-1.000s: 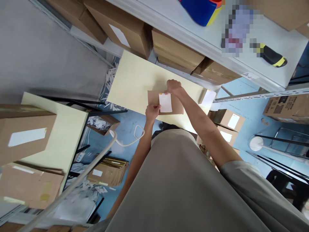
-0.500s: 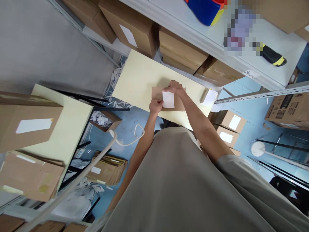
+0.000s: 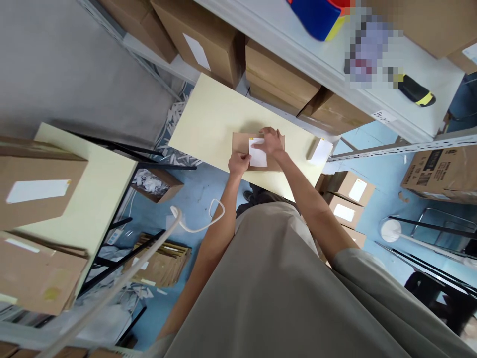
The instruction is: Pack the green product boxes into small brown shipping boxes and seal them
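Observation:
A small cardboard box [image 3: 240, 143] lies on a cream tabletop [image 3: 208, 114]. On its upper face sits a white label [image 3: 258, 158] with a small yellow mark at the top edge. My left hand [image 3: 238, 164] is closed in a pinch at the label's left edge, by the near side of the box. Spread over the label's upper right part, my right hand [image 3: 272, 142] rests with its thumb reaching across the paper. Its other fingers lie toward the box's far edge. A stack of white labels [image 3: 319, 150] stands at the table's right end.
Behind the table, a shelf [image 3: 335, 69] holds cardboard boxes below and a yellow-black cutter [image 3: 417, 92] on top. At left, another table [image 3: 100, 174] carries a labelled carton [image 3: 40, 191]. A white curved stand [image 3: 149, 248] rises near my left arm. Labelled boxes [image 3: 346, 211] are stacked at right.
My right hand has shifted from the label's top edge onto its face, its fingers now more spread, uncovering the yellow mark. My left hand keeps its pinch at the left edge.

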Available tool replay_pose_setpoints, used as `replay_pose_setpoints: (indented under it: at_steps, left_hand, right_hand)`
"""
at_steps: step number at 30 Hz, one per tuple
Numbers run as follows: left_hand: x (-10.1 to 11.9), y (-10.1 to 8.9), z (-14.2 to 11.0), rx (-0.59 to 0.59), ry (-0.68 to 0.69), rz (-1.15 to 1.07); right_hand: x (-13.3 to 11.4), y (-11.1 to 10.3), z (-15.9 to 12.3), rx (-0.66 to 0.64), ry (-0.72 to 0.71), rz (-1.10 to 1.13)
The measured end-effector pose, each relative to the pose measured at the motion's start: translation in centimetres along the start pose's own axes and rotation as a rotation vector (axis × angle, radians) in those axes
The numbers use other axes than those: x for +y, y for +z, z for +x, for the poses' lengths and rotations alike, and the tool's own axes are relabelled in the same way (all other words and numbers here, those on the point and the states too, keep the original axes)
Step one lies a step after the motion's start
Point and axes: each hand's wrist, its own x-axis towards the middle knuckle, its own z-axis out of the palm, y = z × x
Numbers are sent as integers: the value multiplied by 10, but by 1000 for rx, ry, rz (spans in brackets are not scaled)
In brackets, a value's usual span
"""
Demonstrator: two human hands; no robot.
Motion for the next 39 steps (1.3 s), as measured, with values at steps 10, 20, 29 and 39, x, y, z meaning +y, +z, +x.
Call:
replay_pose_setpoints:
  at_steps: [10,20,29,39]
  left_hand:
    - [5,-8,-13,-24,-78,-18]
    - [-3,-4,-9,12,-236,-215]
    - [-9,-15,-6,-83,-140,-108]
    - [-17,-22,6,-320,-117,-277]
  right_hand:
    - [35,-4,-7,-35,2,58]
    - [13,28,-14,-6,-156,100]
    - [48,32,-35,45,-4,123]
    - [-4,45,-43,89,94,31]
